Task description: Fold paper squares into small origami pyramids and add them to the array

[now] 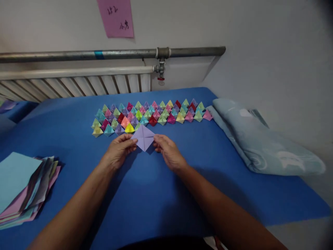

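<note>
A lavender square of folded origami paper (144,138), turned like a diamond with crossing creases, is held up between my hands. My left hand (120,149) pinches its left corner between thumb and fingers. On the opposite corner, my right hand (168,150) grips the paper in the same way. Just beyond it stand several rows of small folded paper boats (152,120) in many colours, some partly hidden behind the lavender paper.
A stack of coloured paper sheets (20,187) lies at the left on the blue surface (145,208). To the right is a folded pale blue blanket (260,139). A radiator (85,83) and metal pipe (125,53) run along the wall, below a pink note (117,19).
</note>
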Demonstrator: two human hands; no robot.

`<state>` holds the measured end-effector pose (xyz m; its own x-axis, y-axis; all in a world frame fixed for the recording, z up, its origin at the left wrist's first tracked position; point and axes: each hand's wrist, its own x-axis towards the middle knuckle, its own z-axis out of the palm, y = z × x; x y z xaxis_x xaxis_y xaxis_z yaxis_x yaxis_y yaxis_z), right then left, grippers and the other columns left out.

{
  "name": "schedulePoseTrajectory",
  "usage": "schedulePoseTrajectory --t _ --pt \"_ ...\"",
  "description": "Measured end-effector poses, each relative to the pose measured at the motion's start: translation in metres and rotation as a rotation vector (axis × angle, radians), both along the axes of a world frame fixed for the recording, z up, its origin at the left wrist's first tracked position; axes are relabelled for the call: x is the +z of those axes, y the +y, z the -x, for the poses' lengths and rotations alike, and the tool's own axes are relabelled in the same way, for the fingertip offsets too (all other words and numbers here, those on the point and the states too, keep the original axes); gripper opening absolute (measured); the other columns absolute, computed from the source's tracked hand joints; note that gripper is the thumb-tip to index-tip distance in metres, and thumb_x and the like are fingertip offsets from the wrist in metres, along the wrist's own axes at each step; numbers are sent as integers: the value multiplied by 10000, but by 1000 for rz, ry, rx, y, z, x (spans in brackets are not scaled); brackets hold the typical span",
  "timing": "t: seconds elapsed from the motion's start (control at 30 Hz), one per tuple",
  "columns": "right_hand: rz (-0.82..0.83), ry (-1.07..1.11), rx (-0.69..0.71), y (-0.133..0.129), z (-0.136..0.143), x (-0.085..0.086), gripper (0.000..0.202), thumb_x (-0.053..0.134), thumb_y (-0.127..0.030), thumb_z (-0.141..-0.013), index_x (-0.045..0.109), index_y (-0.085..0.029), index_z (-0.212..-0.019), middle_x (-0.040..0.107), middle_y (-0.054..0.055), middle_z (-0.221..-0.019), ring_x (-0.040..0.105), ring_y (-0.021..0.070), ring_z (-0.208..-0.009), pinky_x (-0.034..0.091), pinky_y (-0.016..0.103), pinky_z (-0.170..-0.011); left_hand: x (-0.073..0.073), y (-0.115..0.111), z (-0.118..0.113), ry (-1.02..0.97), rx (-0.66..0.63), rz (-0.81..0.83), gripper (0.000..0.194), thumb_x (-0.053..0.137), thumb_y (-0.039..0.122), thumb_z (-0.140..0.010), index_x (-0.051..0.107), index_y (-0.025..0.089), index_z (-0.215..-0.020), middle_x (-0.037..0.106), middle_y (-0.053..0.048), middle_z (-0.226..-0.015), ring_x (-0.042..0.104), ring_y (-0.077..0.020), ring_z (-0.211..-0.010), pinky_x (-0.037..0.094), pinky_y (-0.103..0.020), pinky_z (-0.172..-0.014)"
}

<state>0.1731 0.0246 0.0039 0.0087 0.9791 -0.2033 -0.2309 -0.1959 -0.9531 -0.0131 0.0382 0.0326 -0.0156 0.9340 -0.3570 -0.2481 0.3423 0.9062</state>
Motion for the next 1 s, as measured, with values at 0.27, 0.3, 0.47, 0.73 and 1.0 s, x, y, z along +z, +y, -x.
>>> schedulePoseTrajectory --t 0.27,0.3,0.47,0.73,1.0 --pt "9 116 -32 -14 30 4 288 734 -388 -617 677 -201 -829 658 -15 -755 552 129 -688 417 260 -660 -14 -23 -33 -240 115 18 281 843 140 -529 615 168 -691 664 49 -637 631 -81 -571 523 -181 -564" --pt "14 120 -50 -13 30 3 276 733 -387 -616 676 -199 -810 660 -15 -749 555 131 -684 424 265 -663 -16 -26 -36 -261 115 27 285 846 139 -526 610 166 -682 663 47 -633 634 -86 -574 526 -187 -567" --pt "-11 15 -29 -9 19 -3 238 735 -371 -622 698 -201 -784 693 -9 -783 597 153 -742 462 294 -744 -22 -32 -34 -204 8 18 293 873 189 -496 637 160 -668 673 24 -626 634 -110 -589 522 -219 -597" --pt "-15 -260 245 -12 9 -1 181 669 -306 -703 725 -176 -814 665 -21 -710 558 125 -639 420 245 -615 -22 -20 -3 27 -195 -80 200 821 346 -636 697 191 -664 637 16 -598 540 -95 -547 421 -211 -547" --pt "-41 -343 308 -15 8 0 183 633 -324 -740 713 -176 -810 632 -20 -687 531 124 -626 400 236 -591 -16 -20 5 223 -235 -159 219 802 358 -634 663 193 -592 614 5 -578 536 -119 -554 399 -242 -556"
